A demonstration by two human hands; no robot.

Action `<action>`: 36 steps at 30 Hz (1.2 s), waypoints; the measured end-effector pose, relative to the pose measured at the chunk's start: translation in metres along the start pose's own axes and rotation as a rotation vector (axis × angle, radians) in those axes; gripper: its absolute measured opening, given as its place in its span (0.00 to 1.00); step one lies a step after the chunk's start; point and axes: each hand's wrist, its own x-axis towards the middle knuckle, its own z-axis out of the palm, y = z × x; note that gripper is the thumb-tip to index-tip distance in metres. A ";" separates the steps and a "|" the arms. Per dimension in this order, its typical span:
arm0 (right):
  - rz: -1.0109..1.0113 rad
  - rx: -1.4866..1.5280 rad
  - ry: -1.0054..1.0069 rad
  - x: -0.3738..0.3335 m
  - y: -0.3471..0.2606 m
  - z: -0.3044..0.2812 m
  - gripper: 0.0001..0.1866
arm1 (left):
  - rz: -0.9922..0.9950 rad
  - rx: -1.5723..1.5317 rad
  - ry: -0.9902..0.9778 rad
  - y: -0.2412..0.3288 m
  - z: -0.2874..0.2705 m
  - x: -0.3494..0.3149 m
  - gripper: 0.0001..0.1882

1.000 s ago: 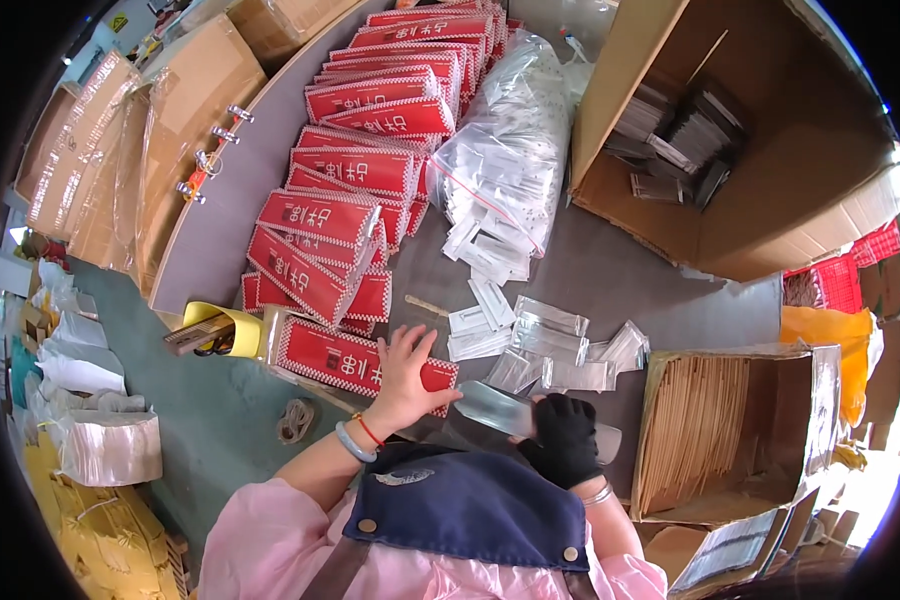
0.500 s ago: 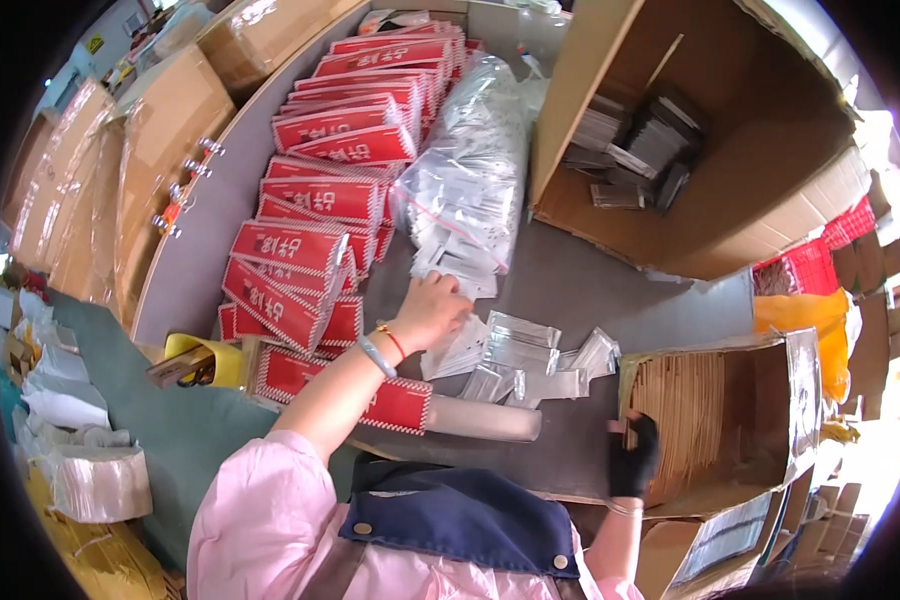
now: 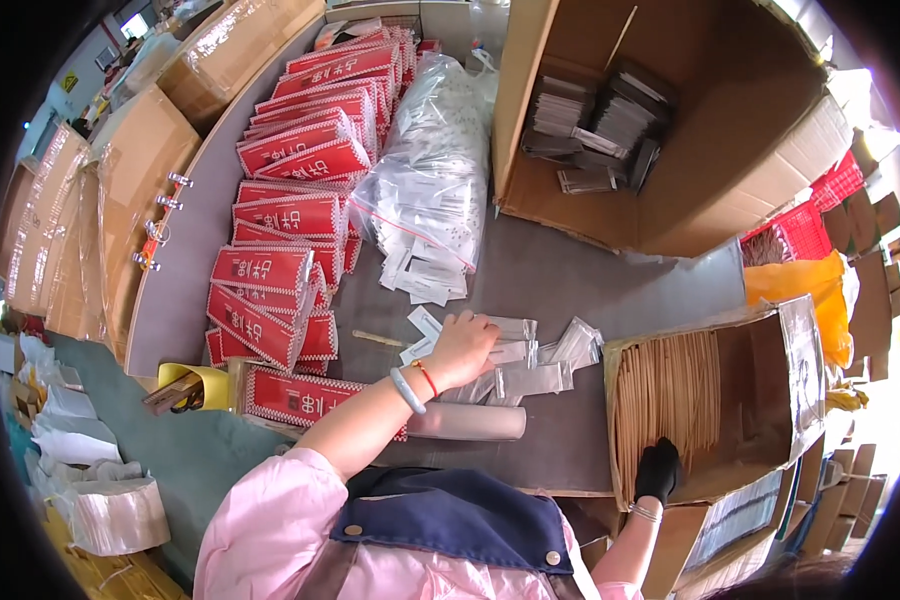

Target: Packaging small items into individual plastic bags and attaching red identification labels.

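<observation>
My left hand (image 3: 460,350), bare with a bracelet and a red cord at the wrist, is over the middle of the table. Its fingers curl down onto flat silver packets (image 3: 535,379); whatever they pinch is hidden under them. White paper slips (image 3: 425,322) lie beside its knuckles, and a thin tan stick (image 3: 378,338) lies to their left. My right hand (image 3: 658,470), in a black glove, reaches over the near wall of a cardboard box (image 3: 770,400). It touches the tan wooden sticks (image 3: 670,390) packed inside; its fingertips blend into dark glove.
Stacked red printed packets (image 3: 290,215) line the left side. A clear bag of white slips (image 3: 430,180) lies beside them. A large carton (image 3: 730,150) holding dark packets stands at the back right. A transparent roll (image 3: 470,422) and a yellow holder (image 3: 205,385) are near the front.
My left hand has moved right and nearer, from the white slips to the silver packets. My right hand has moved deeper among the sticks. The whole view has shifted slightly.
</observation>
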 end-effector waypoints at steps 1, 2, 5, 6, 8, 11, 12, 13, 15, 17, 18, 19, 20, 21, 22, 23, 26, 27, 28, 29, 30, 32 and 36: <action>-0.003 0.005 0.030 -0.001 0.002 0.002 0.16 | 0.004 -0.001 -0.004 0.002 -0.001 0.002 0.21; -0.009 0.010 0.059 -0.002 0.004 0.005 0.15 | -0.018 -0.002 -0.017 0.004 -0.004 0.003 0.20; -0.043 0.110 0.331 0.000 0.032 0.023 0.11 | -0.026 -0.029 -0.029 0.007 -0.003 0.007 0.19; -0.051 0.114 0.324 0.001 0.023 0.016 0.11 | -0.028 -0.051 -0.033 0.006 -0.003 0.006 0.19; 0.169 0.648 0.246 0.000 -0.003 -0.012 0.10 | -0.029 -0.127 -0.018 0.005 -0.009 -0.002 0.18; -0.119 0.699 0.295 -0.016 -0.046 -0.029 0.07 | 0.013 -0.397 -0.085 0.023 -0.047 -0.026 0.16; -0.239 0.590 0.211 -0.019 -0.059 -0.027 0.07 | -0.022 -0.451 -0.201 0.026 -0.053 -0.040 0.16; -0.359 0.480 0.125 -0.023 -0.076 -0.023 0.08 | -0.032 -0.351 -0.330 0.028 -0.050 -0.054 0.17; -0.551 0.584 -0.142 -0.037 -0.135 -0.033 0.09 | 0.091 -0.124 -0.062 0.025 -0.036 -0.089 0.21; -0.711 0.473 -0.272 -0.040 -0.139 -0.017 0.13 | -0.028 -0.211 0.005 0.020 -0.043 -0.107 0.27; -0.789 0.429 -0.358 -0.039 -0.142 -0.014 0.13 | -0.068 -0.216 0.088 0.017 -0.054 -0.118 0.29; -0.816 0.210 -0.380 -0.041 -0.144 -0.014 0.13 | -0.065 -0.149 0.089 0.011 -0.059 -0.131 0.33; -0.827 0.210 -0.385 -0.043 -0.151 -0.012 0.13 | -0.051 -0.115 0.080 0.008 -0.060 -0.142 0.34; -0.847 0.151 -0.374 -0.045 -0.158 -0.008 0.13 | -0.035 -0.082 0.070 0.007 -0.059 -0.149 0.34; -0.863 0.092 -0.360 -0.046 -0.165 -0.004 0.13 | -0.025 -0.105 0.071 0.008 -0.052 -0.150 0.37; -0.951 0.265 -0.300 -0.048 -0.173 0.008 0.13 | -0.016 -0.130 0.072 0.013 -0.046 -0.148 0.38; -1.052 0.448 -0.229 -0.045 -0.187 0.020 0.09 | -0.024 -0.148 0.087 0.028 -0.044 -0.139 0.38; -0.972 0.383 -0.157 -0.041 -0.177 0.024 0.08 | -0.024 -0.117 0.071 0.028 -0.047 -0.139 0.38; -0.890 0.319 -0.086 -0.038 -0.168 0.029 0.07 | -0.024 -0.085 0.055 0.028 -0.048 -0.138 0.38; -0.798 0.430 -0.126 -0.042 -0.166 0.032 0.06 | -0.013 -0.058 0.072 0.027 -0.042 -0.140 0.37; -0.688 0.572 -0.233 -0.051 -0.174 0.037 0.06 | -0.011 -0.062 0.069 0.027 -0.037 -0.139 0.37; -0.503 0.935 -0.425 -0.079 -0.202 0.062 0.09 | 0.046 -0.119 0.061 0.030 -0.028 -0.128 0.36; -0.747 0.952 -0.508 -0.089 -0.236 0.034 0.25 | 0.060 -0.124 0.101 0.031 -0.031 -0.117 0.30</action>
